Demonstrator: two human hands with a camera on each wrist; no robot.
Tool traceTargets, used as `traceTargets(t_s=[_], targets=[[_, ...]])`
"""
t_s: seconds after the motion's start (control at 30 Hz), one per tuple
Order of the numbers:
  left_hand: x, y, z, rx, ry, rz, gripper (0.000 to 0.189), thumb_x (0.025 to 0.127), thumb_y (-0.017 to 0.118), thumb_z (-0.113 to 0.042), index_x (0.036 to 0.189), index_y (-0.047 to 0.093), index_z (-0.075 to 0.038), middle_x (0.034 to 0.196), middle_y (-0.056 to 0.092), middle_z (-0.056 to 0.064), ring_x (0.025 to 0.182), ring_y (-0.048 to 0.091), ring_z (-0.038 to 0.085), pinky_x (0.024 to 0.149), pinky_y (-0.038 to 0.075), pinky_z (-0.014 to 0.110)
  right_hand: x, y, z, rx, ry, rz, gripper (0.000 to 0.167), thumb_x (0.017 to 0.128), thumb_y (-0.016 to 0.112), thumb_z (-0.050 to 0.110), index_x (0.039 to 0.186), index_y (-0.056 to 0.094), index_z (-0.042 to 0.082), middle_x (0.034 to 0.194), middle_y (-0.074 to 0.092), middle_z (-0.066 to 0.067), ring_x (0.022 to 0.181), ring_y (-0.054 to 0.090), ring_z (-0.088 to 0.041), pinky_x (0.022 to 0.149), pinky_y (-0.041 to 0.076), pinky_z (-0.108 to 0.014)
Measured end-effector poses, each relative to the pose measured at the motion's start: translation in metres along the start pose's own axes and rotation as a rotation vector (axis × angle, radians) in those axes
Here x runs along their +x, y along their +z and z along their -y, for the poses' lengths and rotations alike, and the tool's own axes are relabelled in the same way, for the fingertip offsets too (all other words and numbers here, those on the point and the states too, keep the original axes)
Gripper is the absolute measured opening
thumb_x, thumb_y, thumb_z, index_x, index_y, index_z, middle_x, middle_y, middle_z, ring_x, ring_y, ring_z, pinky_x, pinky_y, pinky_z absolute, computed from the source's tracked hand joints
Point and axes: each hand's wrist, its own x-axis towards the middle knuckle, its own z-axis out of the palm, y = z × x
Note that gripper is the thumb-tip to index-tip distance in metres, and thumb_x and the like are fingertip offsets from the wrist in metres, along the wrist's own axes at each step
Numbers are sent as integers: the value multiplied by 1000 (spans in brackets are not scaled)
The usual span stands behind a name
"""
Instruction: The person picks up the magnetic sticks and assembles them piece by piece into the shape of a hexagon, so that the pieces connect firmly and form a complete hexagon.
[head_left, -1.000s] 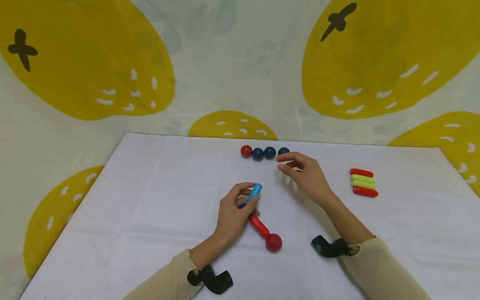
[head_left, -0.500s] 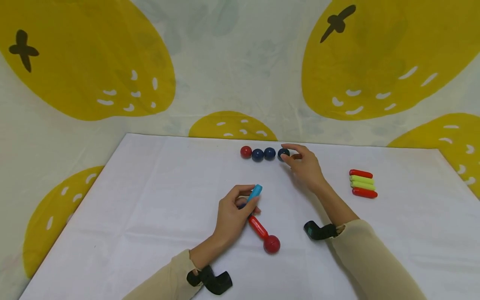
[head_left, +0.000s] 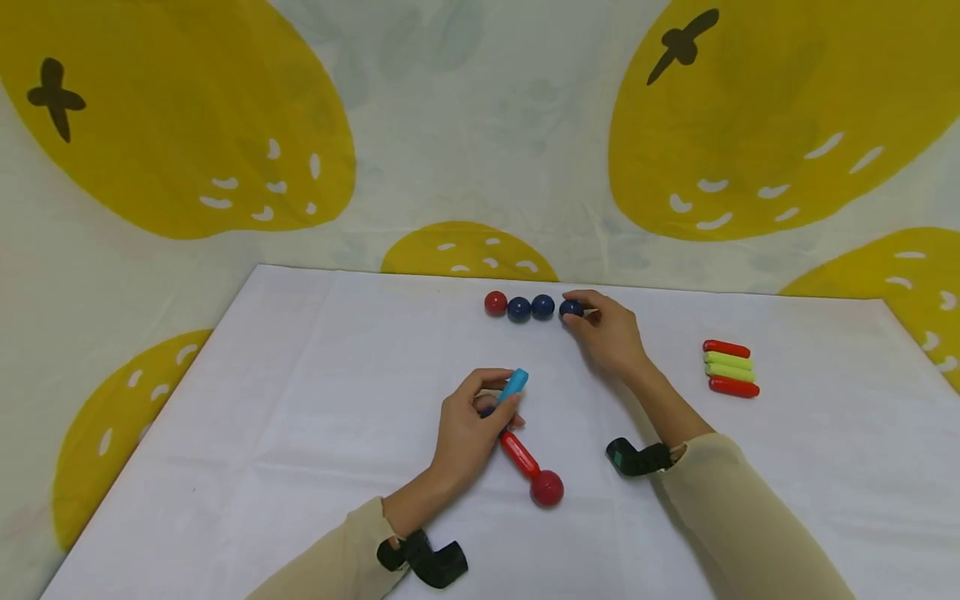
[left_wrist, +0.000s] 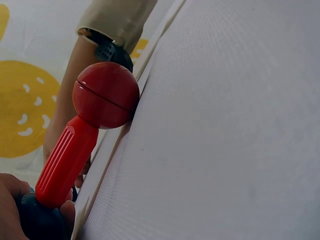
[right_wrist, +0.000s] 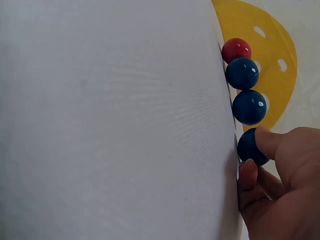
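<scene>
My left hand (head_left: 467, 429) grips a joined piece over the table. It has a light blue rod (head_left: 516, 382), a dark blue ball (left_wrist: 41, 220) mostly covered by fingers, a red grooved rod (head_left: 520, 454) and a red ball (head_left: 547, 488) at its lower end. At the back of the table, my right hand (head_left: 611, 337) pinches a dark blue ball (head_left: 572, 310) between thumb and fingers, at the right end of a row. Beside it sit two more dark blue balls (right_wrist: 249, 107) and a red ball (right_wrist: 236, 51).
On the right of the white table (head_left: 337, 358) lie several short rods side by side, red rods (head_left: 733, 387) outside and yellow-green rods (head_left: 729, 372) between. Behind the table's back edge hangs a cloth (head_left: 480, 125) with large yellow fruit shapes.
The right hand has moved slightly left and closed its thumb and fingers on the end dark blue ball. The left hand and its joined piece have hardly moved.
</scene>
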Motion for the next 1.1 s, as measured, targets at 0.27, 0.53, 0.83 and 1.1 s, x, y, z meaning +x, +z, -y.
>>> traceTargets(t_s=[0.27,0.53,0.83,1.1], targets=[[1,0,-1,3,-4,5,30,92,61,-1,121,55,4,92,65,25,74,65,42,65,48,18,-12,-8,2,141,91,17,37,94,63,26,130,57,16,122,59,-13,102,60,-29,82,50,-39],[1,0,-2,10,-20,-1,30,92,62,-3,121,55,3,92,65,25,74,65,40,65,48,17,-27,-14,14,339,125,137,47,92,64,35,133,53,14,123,58,-11,96,65,-25,82,52,-29],[1,0,-2,1,-21,-11,30,92,62,-1,120,55,4,93,65,26,74,65,41,64,48,17,-43,-10,27,486,127,225,48,92,62,40,133,54,16,112,64,-11,100,65,-28,83,52,-30],[1,0,-2,-4,-21,-8,30,92,62,-1,120,55,4,91,65,26,74,65,42,65,50,20,-50,-3,33,499,85,263,44,93,63,35,131,56,14,106,66,-10,96,63,-30,82,53,-34]])
